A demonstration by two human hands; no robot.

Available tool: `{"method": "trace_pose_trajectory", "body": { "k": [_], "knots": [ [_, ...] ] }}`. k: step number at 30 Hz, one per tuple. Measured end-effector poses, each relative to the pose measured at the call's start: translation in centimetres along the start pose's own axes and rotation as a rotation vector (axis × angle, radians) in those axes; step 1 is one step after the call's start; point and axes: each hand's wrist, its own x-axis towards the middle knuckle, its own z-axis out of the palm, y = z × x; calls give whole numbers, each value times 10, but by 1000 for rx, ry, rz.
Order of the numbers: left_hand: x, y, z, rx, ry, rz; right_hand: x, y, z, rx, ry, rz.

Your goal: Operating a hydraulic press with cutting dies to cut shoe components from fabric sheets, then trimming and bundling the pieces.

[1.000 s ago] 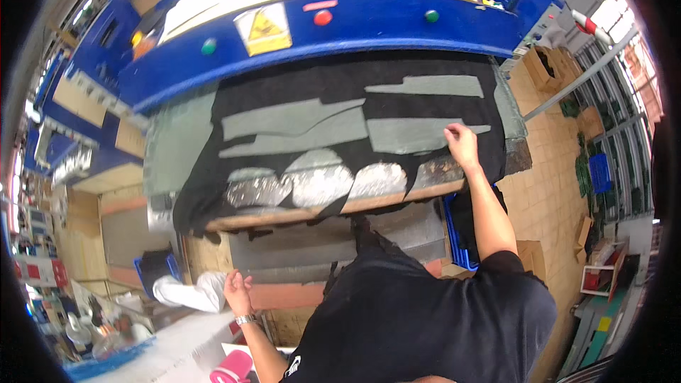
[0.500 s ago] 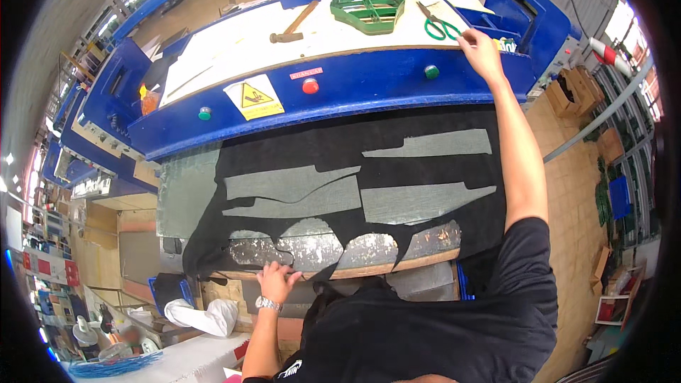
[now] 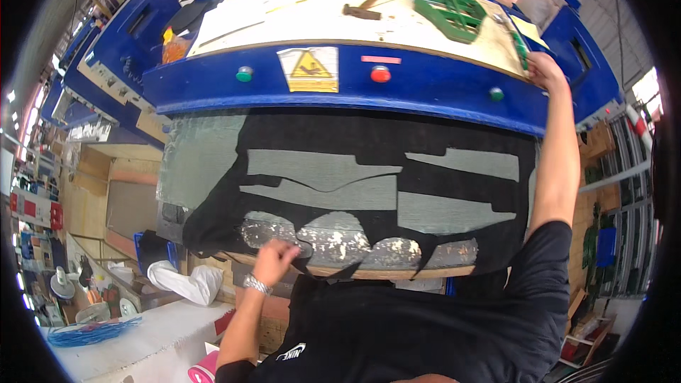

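My right hand (image 3: pixel 545 73) is closed on the handles of green-handled scissors (image 3: pixel 519 44) at the right of the pale work board (image 3: pixel 305 10). The scissors stand tilted on edge, and my fingers partly hide the handles. My left hand (image 3: pixel 275 261) is at the near edge of a black sheet (image 3: pixel 340 131), its fingers drawn together; whatever they pinch is too small to make out. Several shaped openings in the sheet show the grey surface (image 3: pixel 454 202) beneath. Along the front, rounded openings expose a worn, speckled surface (image 3: pixel 333 237).
On the board lie a hammer (image 3: pixel 364 11) and a green cutting die (image 3: pixel 452 10). A blue machine beam (image 3: pixel 433 78) crosses behind the sheet, carrying a red button (image 3: pixel 381 74) and green buttons. White cloth (image 3: pixel 186 282) hangs at the lower left.
The view has swung right. My right hand has taken hold of the scissors, which lay flat and now tilt on edge. My left fingers, spread before, have come together.
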Motion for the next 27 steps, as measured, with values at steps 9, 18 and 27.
{"method": "trace_pose_trajectory", "body": {
  "k": [9, 18, 27],
  "knots": [
    [122, -138, -113, 629, 401, -384, -264, -18, 212, -210, -42, -304],
    [143, -166, -127, 369, 199, -220, -295, 37, 480, -364, -728, 30],
    [121, -186, -157, -418, 70, -240, -205, -13, 617, -292, -1285, 247]
  ]
}}
